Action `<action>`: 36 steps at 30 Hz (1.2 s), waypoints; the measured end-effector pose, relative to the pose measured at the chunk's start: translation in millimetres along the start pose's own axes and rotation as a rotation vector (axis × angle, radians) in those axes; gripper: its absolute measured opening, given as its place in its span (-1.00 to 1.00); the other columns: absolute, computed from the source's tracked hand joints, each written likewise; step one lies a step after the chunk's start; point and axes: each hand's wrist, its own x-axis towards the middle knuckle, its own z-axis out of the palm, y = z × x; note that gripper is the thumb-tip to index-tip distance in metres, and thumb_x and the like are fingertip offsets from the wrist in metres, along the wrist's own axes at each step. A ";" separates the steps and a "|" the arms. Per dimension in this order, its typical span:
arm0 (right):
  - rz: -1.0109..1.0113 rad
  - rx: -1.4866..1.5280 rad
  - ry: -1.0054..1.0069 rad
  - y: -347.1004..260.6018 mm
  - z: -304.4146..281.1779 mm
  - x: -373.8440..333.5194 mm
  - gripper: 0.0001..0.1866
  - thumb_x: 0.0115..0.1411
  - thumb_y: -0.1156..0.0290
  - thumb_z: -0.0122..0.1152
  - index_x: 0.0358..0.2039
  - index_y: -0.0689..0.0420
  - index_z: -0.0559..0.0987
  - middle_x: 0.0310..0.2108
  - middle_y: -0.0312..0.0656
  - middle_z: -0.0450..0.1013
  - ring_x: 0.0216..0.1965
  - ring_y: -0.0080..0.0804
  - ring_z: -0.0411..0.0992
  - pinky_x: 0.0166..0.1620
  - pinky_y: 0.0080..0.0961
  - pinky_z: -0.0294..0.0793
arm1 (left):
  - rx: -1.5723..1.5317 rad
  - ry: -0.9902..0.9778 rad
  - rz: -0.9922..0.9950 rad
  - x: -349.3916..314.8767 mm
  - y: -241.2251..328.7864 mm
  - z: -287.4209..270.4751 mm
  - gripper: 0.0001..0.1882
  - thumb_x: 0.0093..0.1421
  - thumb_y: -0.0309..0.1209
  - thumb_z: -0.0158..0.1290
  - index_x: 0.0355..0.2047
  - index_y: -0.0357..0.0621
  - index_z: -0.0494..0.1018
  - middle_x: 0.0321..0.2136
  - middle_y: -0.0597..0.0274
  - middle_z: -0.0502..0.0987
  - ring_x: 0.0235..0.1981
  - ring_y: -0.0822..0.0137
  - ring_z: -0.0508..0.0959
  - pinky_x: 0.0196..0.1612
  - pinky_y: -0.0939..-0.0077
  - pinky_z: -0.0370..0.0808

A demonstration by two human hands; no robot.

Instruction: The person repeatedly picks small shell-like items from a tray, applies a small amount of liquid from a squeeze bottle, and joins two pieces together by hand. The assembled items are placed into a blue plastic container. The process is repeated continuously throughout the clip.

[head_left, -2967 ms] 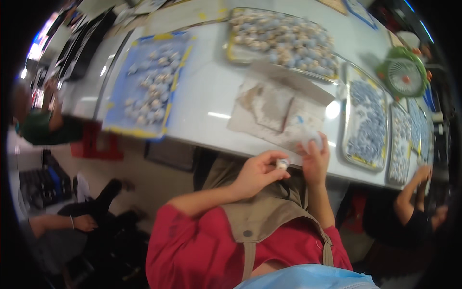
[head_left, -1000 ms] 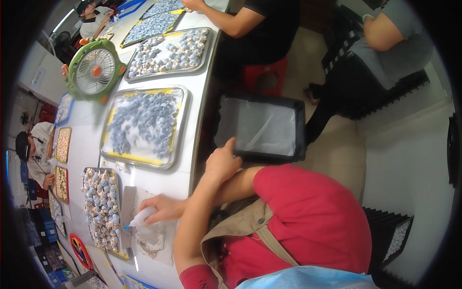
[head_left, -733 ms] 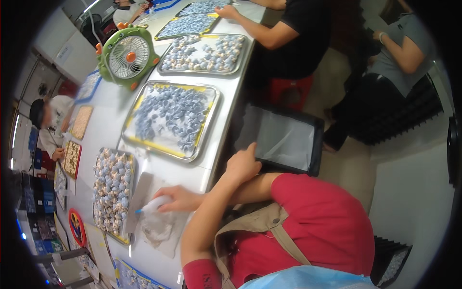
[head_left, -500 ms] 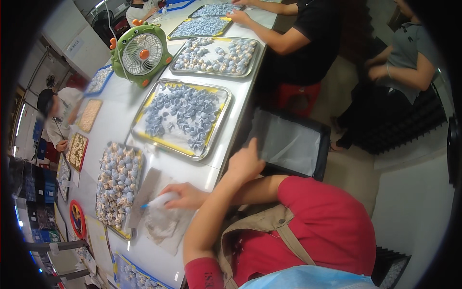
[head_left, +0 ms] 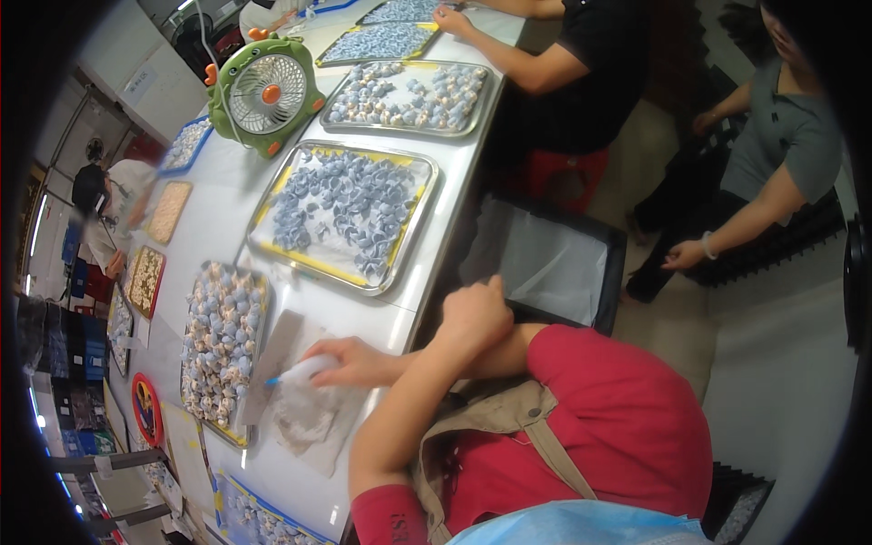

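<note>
My right hand (head_left: 350, 361) is closed around a white squeeze bottle (head_left: 313, 370) whose blue nozzle points left, above a crumpled cloth (head_left: 304, 418) on the table. Crossing over my right forearm, my left hand (head_left: 474, 313) has its fingers curled and seems to rest against that arm; no object shows in it. Left of the bottle is a tray heaped with small rounded blue-and-cream pieces (head_left: 218, 350). Farther off, a metal tray (head_left: 363, 289) holds scattered blue-grey curved pieces (head_left: 350, 195) on white and yellow lining.
A green fan (head_left: 271, 94) stands beyond the trays. Another metal tray (head_left: 477, 134) lies past them. Right of the table edge sits a black crate (head_left: 610, 282) with white lining. Co-workers are across the table, at its far right side on a red stool (head_left: 581, 173), and standing at right.
My left hand's raised finger has curled in, and the hand has lowered slightly toward my right arm. The right hand and bottle barely moved. The person standing at right has turned and lowered an arm.
</note>
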 end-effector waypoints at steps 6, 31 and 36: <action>-0.045 0.080 -0.008 16.6 2.8 4.7 -0.62 0.01 0.35 0.26 -0.13 0.16 0.46 -0.30 -0.25 0.46 -0.27 -0.59 0.37 -0.19 -0.63 0.37 | -0.145 0.191 0.048 -36.0 -12.4 -5.5 -0.52 0.01 -0.40 -0.08 0.00 -0.21 0.28 -0.39 -0.11 0.51 -0.37 0.00 0.53 -0.29 0.19 0.44; 0.152 0.291 -0.137 -2.9 -1.7 1.5 -0.62 0.08 0.45 0.20 -0.07 0.16 0.40 -0.24 -0.27 0.42 -0.22 -0.63 0.36 -0.17 -0.68 0.38 | -1.578 1.274 -0.467 -219.0 -44.7 78.8 -0.60 0.20 -0.55 -0.06 0.04 -0.23 0.14 -0.17 -0.04 0.41 -0.46 0.36 0.51 -0.41 0.66 0.45; 0.291 0.199 -0.134 -33.5 -11.7 -20.7 -0.64 0.11 0.51 0.15 -0.06 0.18 0.36 -0.22 -0.20 0.40 -0.27 -0.54 0.40 -0.24 -0.62 0.45 | -1.763 1.259 -0.333 -223.3 -56.0 79.5 -0.57 0.17 -0.56 -0.03 0.05 -0.25 0.16 -0.13 -0.02 0.41 -0.29 0.30 0.54 -0.28 0.63 0.48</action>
